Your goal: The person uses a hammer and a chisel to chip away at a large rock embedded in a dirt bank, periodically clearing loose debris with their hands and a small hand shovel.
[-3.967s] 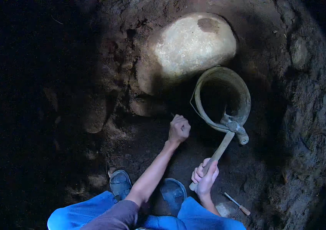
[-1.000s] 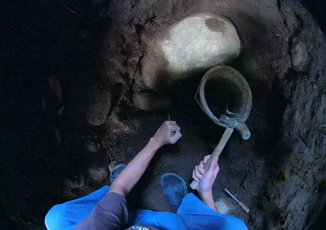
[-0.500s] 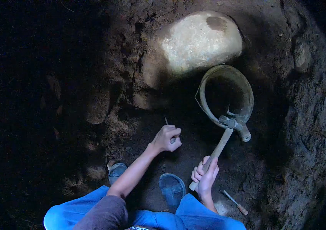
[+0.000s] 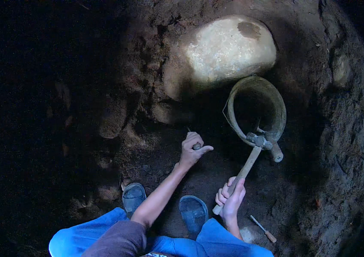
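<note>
My left hand, left of the bucket, grips a thin pointed tool, apparently a chisel; its rounded end shows beside my raised thumb. My right hand is closed round the wooden handle of a hammer, whose metal head lies over the near rim of a dirty bucket. Another tool with a thick, rounded handle rests on that rim, reaching inside; its far end is hard to make out. A small tool with a wooden handle and thin shaft lies on the dirt right of my right wrist.
A large pale boulder sits beyond the bucket. A rough earth wall curves along the right, and lumpy dirt with embedded stones is at left, fading into darkness. My sandals are on the dirt below my hands.
My left hand turned and shifted left, then moved slightly back right, its thumb now sticking out from the grip. My right hand stayed on the hammer handle, barely moving.
</note>
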`<state>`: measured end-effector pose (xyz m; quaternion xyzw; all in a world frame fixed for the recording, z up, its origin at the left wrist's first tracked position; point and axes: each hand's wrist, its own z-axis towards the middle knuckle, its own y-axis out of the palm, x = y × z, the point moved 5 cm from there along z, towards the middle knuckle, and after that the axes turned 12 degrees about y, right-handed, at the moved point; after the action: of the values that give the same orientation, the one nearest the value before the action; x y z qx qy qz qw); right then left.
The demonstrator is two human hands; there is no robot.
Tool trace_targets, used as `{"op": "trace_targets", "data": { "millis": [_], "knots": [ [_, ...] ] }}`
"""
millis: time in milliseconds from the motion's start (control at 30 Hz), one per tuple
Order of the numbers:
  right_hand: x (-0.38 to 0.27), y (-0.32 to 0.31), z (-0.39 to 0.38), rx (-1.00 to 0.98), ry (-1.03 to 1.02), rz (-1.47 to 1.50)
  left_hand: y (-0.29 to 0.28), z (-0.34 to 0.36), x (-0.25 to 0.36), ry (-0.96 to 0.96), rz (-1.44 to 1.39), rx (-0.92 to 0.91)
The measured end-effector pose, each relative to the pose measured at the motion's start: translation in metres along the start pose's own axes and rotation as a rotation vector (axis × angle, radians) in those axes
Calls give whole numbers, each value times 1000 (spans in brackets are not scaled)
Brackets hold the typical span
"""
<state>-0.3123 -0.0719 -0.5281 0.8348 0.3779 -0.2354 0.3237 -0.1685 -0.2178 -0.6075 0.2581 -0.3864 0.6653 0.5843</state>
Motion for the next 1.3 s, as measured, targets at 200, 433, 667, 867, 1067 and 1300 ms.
{"op": "trace_targets", "data": {
  "millis": [200,433,667,867,1067,1300],
  "knots": [
    [2,7,-2,-12,11,-30,10,3,0,23,14,-59],
    [0,8,-3,-10,17,-35,15,-6,15,144,27,-159],
    [0,7,-1,23,17,-46,6,8,9,72,20,-251],
    [2,8,-1,26,23,-84,4,22,-5,-1,-12,-280],
    [18,-3,4,-4,1,-223,-7,33,-24,-153,-38,-61],
    [5,10,26,-33,-56,-697,-17,42,-37,-271,-106,-92]
  ]
}}
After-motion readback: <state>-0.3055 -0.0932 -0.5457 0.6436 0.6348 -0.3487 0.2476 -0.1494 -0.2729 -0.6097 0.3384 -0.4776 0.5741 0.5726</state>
